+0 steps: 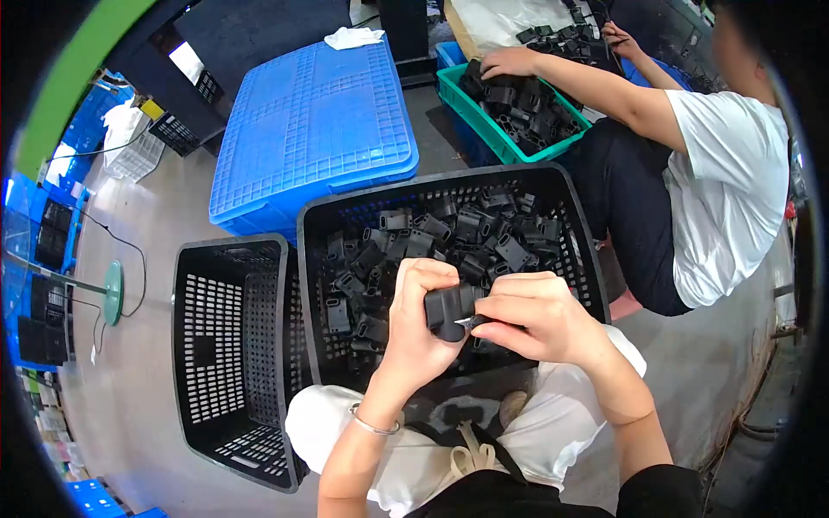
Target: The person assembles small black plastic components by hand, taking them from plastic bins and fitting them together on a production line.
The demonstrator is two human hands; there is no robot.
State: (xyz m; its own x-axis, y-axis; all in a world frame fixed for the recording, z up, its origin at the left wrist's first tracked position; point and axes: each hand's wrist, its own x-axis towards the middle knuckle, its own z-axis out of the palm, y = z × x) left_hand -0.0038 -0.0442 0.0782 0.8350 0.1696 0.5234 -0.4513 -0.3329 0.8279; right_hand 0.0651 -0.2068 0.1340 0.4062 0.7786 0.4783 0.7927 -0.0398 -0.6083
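My left hand is closed around a black moulded plastic part, held up above the large black crate. A small knife sits in my right hand, its short pale blade against the side of the part. The fingers of my right hand are closed on the dark handle, which they mostly hide. Below both hands, many similar black plastic parts lie heaped in the crate, which stands in front of my knees.
A second black crate stands at the left. Behind it is a blue lidded bin with a white cloth on top. At the right a co-worker sits, one hand over a green crate of black parts.
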